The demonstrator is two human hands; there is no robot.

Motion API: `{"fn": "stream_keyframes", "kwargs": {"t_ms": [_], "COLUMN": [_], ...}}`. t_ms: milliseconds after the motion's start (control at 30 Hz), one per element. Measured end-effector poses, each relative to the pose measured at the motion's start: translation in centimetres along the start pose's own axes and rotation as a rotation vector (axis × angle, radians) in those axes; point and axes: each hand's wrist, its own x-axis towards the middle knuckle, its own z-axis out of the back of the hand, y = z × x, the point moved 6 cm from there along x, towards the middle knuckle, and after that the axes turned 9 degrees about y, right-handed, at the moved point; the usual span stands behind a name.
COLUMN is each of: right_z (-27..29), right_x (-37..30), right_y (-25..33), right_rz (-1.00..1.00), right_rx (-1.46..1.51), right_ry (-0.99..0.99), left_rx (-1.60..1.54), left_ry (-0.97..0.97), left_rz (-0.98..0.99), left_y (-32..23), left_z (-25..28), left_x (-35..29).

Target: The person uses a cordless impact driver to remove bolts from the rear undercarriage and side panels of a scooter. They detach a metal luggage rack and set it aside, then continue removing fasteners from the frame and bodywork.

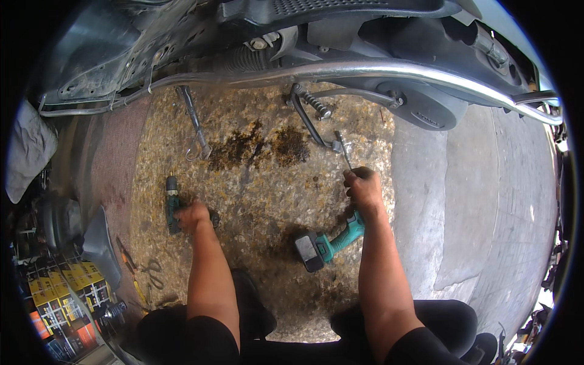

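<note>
My left hand [193, 217], slightly blurred, is closed around the handle of a green cordless drill [173, 205]. The drill lies on the stained board with its chuck pointing away from me. In my right hand [365, 187] is a slim metal wrench [346, 157], its head pointing away from me beside the end of a bent metal stand leg [309, 125]. Beneath my right forearm lies a second green cordless power tool [347, 236] with a black and grey battery [311, 250]; the forearm hides its front end.
A motor scooter's underside with a chrome tube [389, 68] spans the far side. A coil spring [315, 102] sits by the stand leg. Far left on the board lies a metal bar [193, 118]. Scissors [155, 274], orange-handled pliers [126, 258] and yellow boxes [64, 283] are at near left.
</note>
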Motion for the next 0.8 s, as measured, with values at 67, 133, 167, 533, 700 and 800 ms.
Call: {"fn": "stream_keyframes", "kwargs": {"t_ms": [67, 133, 167, 533, 700, 800], "right_z": [-1.0, -3.1, -4.1, -10.0, -10.4, -8.3], "right_x": [0.1, -0.3, -0.7, -9.6, -20.7, -28.3], "right_y": [1.3, 2.3, 2.6, 6.7, 10.1, 14.4], "right_rz": [0.035, 0.070, 0.070, -0.036, -0.470, -0.561], "right_rx": [0.019, 0.027, 0.021, -0.026, 0.116, 0.299], "right_ry": [0.043, 0.139, 0.197, 0.477, 0.659, 0.778], "left_rx": [-0.063, -0.014, -0.019, -1.307, -1.519, -1.429], "left_ry": [-0.005, -0.093, -0.165, 0.444, 1.199, 1.498], "left_rz": [0.045, 0.122, 0.143, 0.424, 0.412, 0.526], "left_y": [1.7, 3.3, 4.4, 5.7, 2.3, -0.8], "left_z": [-0.6, -1.4, -1.4, -2.4, 8.1, 17.5], "left_x": [1.3, 2.2, 2.6, -3.5, -20.4, -29.6]}}
